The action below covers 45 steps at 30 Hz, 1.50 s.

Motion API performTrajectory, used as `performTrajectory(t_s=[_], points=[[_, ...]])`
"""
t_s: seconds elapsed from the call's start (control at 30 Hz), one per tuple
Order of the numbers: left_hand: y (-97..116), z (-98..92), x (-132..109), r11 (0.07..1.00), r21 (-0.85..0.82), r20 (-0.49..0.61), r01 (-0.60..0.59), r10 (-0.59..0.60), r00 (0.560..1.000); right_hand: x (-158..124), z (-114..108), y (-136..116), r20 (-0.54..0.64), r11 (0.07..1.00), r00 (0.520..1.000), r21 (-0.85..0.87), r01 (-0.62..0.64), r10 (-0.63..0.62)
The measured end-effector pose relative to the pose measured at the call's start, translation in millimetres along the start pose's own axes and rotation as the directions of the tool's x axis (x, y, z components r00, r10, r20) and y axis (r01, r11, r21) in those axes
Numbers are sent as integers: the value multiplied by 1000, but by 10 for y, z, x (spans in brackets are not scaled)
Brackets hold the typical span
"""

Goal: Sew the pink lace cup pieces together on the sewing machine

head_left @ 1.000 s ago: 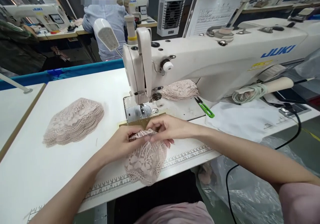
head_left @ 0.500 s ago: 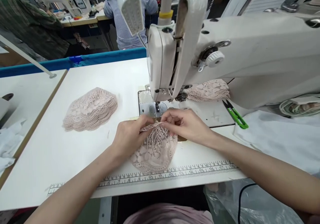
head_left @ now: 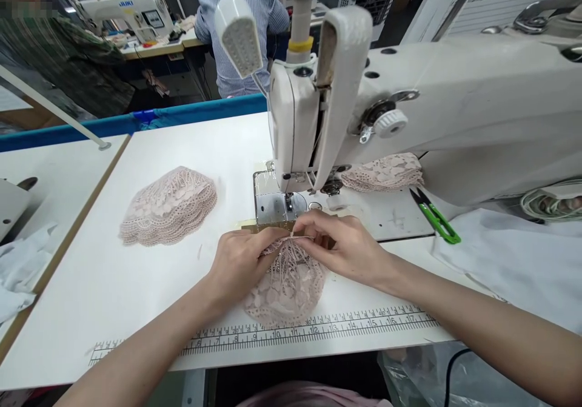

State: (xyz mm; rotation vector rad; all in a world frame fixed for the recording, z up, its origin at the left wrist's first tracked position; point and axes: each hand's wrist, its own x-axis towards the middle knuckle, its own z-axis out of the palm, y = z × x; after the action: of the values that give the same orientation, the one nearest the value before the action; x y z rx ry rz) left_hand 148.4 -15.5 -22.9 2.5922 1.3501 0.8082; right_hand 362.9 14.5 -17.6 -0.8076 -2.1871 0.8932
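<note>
pink lace (head_left: 291, 292) sits pinched in left hand (head_left: 242, 262) and right hand (head_left: 349, 247), both angled inward.

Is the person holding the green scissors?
No, the scissors lie untouched; the left hand and right hand both hold the lace.

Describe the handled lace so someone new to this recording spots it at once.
From the large white sewing machine on the right, drop to the printed ruler below. Reaching down to it is a fanned pale-pink lace piece. Unlike the left lace pile and right lace pile, it is in the grip of the left hand and right hand.
</note>
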Motion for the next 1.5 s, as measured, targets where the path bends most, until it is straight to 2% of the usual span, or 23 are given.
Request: performTrajectory(t_s=[0.2, 0.4, 0.87, 1.27, 1.4, 1.5], points=[[28, -15, 26, 999, 1, -30, -37, 37, 999, 9, -3, -10, 18, 998, 998, -19, 55, -55], [16, 13, 9, 998, -15, -55, -61, 60, 997, -6, 17, 13, -19, 993, 993, -40, 114, -115], [45, 10, 15, 996, -11, -98, -86, 84, 992, -4, 27, 7, -64, 979, 980, -96, 180, -186], [50, 16, 8, 991, 59, -160, -123, 131, 978, -8, 36, 31, -74, 963, 968, -151, 225, -238], [47, -4, 8, 981, 114, -191, -159, 178, 965, -11, 33, 31, -72, 937, 953, -219, 271, -293], [72, -14, 7, 967, 172, -209, -188, 222, 952, -11, 27, 21, -94, 874, 916, -349, 338, -391]])
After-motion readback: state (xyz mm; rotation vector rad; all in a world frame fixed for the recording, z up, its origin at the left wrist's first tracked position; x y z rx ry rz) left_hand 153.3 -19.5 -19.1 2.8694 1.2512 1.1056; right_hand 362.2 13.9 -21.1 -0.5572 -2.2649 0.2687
